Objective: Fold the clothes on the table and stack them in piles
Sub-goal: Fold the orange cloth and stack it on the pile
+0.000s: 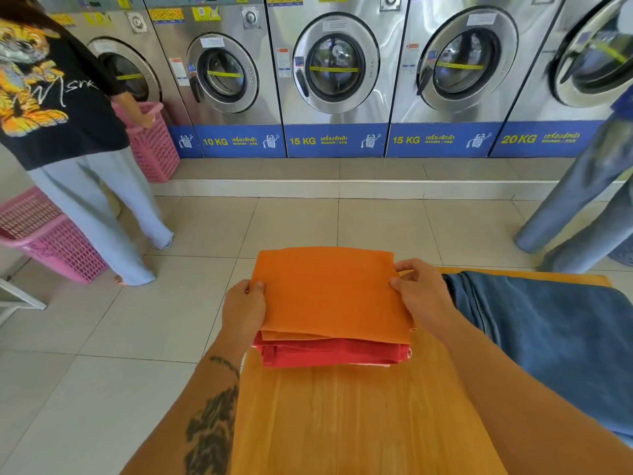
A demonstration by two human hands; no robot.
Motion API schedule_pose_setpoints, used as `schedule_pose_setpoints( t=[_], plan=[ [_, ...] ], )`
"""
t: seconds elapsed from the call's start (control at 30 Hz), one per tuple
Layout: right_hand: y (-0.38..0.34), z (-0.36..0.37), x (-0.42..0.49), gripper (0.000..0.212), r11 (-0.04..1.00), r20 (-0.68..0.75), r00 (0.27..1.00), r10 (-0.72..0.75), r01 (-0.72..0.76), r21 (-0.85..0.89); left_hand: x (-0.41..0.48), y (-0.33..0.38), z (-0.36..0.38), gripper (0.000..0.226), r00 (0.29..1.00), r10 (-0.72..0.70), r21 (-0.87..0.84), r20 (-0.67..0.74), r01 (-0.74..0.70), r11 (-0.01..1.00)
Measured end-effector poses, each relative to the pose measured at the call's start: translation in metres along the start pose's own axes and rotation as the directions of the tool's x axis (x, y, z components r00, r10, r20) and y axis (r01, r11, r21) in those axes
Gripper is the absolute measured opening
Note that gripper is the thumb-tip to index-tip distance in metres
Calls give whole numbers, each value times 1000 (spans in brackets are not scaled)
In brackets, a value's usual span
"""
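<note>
A person in a black printed T-shirt (51,97) stands at far left beside two pink laundry baskets (54,245), facing a row of steel washing machines (335,73). At centre, the left hand (243,308) grips the left edge of a folded orange cloth (329,296), thumb on top and fingers underneath. The cloth spans the gap between both hands, its far edge reaching out past the wooden table (359,416) over the tiled floor. Its near edge lies on a folded red garment (329,353), the two forming a small pile at the table's far left corner. The right hand (421,289) pinches the cloth's right edge, thumb on top and fingertips curled at the far corner. Just right of that hand, a blue denim garment (548,334) lies spread on the table. At far right, another person's jeans-clad legs (582,207) stand on the floor.
</note>
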State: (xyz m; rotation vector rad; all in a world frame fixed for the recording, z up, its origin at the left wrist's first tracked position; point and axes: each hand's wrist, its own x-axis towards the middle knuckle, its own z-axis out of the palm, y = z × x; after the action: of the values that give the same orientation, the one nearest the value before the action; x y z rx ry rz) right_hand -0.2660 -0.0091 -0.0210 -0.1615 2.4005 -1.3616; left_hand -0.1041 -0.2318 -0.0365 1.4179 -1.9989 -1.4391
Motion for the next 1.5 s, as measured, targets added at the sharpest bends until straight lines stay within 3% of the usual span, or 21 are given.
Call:
schedule_pose_setpoints(
  t=[0.17,0.27,0.37,0.5,0.57,0.67,0.73,0.8,0.87,0.97,1.03,1.13,1.23,1.33,1.5],
  plan=[
    [-1,-3,-15,12,1000,19,1000,-7,6,27,-6,-13,2,40,993,64,-15,-99,-66,998],
    [-1,-4,-27,30,1000,109,994,13,-12,-11,-17,-20,-3,38,980,163,55,-111,-158,986],
    [8,-7,-42,35,1000,170,985,6,-11,29,-28,-33,-5,39,975,192,59,-114,-186,981],
    [14,-3,-52,16,997,154,986,-69,75,-34,-31,-41,-3,36,964,233,87,-129,-223,971],
    [16,-4,-51,9,1000,143,990,-13,12,11,-29,-43,-4,32,962,251,122,-113,-237,964],
    [20,-10,-46,18,991,161,982,98,-110,71,-25,-50,-9,27,968,238,124,-75,-228,966],
    [15,-13,-40,15,985,86,984,159,-164,56,-22,-43,-15,27,960,243,148,-141,-223,964],
    [4,-10,-33,27,989,-59,987,150,-150,4,-18,-22,-18,24,909,337,210,-245,-290,934],
    [-13,-1,-29,50,994,-124,990,68,-77,-73,-13,6,-13,21,822,509,315,-255,-427,848],
    [-37,25,-22,58,927,-78,970,-231,195,-321,-9,45,6,28,651,746,516,-137,-596,615],
    [-48,43,-13,58,837,15,939,-343,313,-449,-6,61,23,34,614,789,541,-4,-663,518],
    [-43,65,3,59,747,174,936,-305,349,-566,12,49,47,43,693,695,574,189,-652,495],
    [-21,74,10,63,756,237,940,-245,339,-561,28,20,55,52,804,548,480,230,-583,655],
    [-8,77,18,66,783,222,940,-258,338,-522,36,13,58,51,833,491,394,256,-554,734],
    [0,69,26,66,792,243,941,-237,332,-513,39,14,56,55,837,461,403,295,-547,734]
  ],
)
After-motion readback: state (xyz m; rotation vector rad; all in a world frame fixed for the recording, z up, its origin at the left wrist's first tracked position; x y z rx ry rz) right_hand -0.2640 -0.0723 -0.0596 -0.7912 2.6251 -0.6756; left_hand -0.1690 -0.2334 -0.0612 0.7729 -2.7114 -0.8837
